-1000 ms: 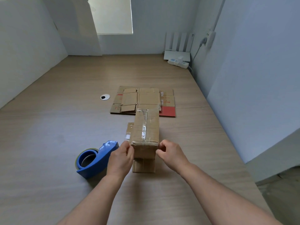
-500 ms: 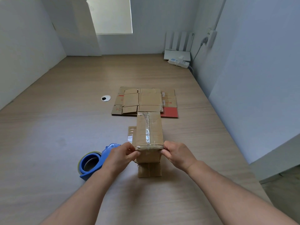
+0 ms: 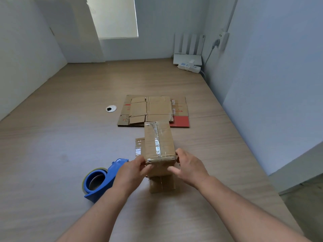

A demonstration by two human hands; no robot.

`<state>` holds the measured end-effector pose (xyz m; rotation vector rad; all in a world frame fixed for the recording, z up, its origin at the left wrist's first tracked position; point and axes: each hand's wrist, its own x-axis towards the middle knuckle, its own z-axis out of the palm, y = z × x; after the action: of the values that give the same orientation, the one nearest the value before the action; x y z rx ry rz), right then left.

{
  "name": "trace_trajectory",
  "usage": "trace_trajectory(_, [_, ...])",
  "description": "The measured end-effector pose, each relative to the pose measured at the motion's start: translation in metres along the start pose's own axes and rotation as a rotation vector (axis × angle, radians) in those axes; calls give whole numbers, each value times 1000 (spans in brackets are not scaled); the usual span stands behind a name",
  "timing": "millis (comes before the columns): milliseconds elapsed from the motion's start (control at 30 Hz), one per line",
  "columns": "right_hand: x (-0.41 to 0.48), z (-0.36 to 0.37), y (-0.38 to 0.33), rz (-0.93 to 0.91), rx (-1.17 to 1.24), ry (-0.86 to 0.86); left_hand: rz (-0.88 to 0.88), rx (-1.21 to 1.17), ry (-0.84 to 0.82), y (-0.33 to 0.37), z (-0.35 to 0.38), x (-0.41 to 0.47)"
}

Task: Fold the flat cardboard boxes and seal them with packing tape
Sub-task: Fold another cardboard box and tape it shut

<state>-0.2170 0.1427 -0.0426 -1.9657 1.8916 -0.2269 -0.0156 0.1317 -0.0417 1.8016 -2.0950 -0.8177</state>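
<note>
Forearms reach in from the near edge of the worktop (image 3: 52, 154), with bare wood on both sides of them. The left hand (image 3: 130, 172) pinches the near left corner of the taped box (image 3: 159, 142), thumb and fingers curled onto it. The right hand (image 3: 190, 166) grips the near right corner, fingers round the side and thumb against the near face. This box lies lengthwise, near to far, with a strip of clear tape along its top. It sits over a lower box (image 3: 162, 184) that juts out nearer and to the left; whether the two touch I cannot tell. Just left of the left hand lies a blue tape dispenser (image 3: 103, 179), partly hidden by the wrist. Left of it the worktop runs wide and bare to the wall. Beyond the boxes, flat cardboard (image 3: 153, 110) lies stacked, its near edge just behind the taped box, with a round cable hole (image 3: 111, 108) to its left. On the right a partition (image 3: 271, 102) stands along the worktop's edge. In the far right corner are a router (image 3: 188, 49) and a power strip (image 3: 189, 66).
</note>
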Motion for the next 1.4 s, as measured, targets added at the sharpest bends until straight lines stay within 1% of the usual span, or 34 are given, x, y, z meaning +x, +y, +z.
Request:
trace_trajectory(67, [-3,-3,-5,41,35,25,-54,-13,-12,3,-2,1])
trace_trajectory(100, [-4,-5,-9,41,1,38,-61,-31,-19,3,-2,2])
trace_trajectory(133, [-3,-6,-13,42,-52,45,-40,-34,-30,4,-3,2])
trace_trajectory(233, [2,-10,-25,37,-200,50,54,68,-97,10,-1,3])
trace_trajectory(333, [6,-6,-34,17,-277,32,17,63,-115,14,3,2])
trace_trajectory(433, [7,-2,-33,-50,-274,18,-44,1,-109,7,1,3])
trace_trajectory(567, [1,-10,-13,-185,-272,-58,-30,-70,-118,4,-3,-5])
trace_trajectory(633, [-9,-13,-5,-196,-167,-120,-8,-100,-146,3,-3,-19])
trace_trajectory(700, [-19,-15,-1,-133,-10,-183,39,-133,-199,1,-5,-34])
trace_trajectory(767, [-22,-17,-2,-17,121,-191,57,-197,-217,2,-9,-38])
trace_trajectory(800, [-21,-17,-3,39,154,-181,34,-261,-201,5,-10,-36])
trace_trajectory(867, [-17,-14,-11,111,135,-184,-22,-347,-146,12,-6,-25])
trace_trajectory(967, [-14,-7,-21,168,162,-183,-48,-340,-161,26,4,-14])
trace_trajectory(1133, [4,-6,-10,323,439,-150,-88,-280,-157,19,11,-15])
trace_trajectory(1200, [19,-6,-8,356,502,-109,-92,-262,-170,19,13,-19])
trace_trajectory(1267, [36,-7,-9,403,525,-58,-91,-273,-182,21,19,-26])
trace_trajectory(1400, [58,-8,-13,485,500,-86,-124,-344,-185,23,20,-27])
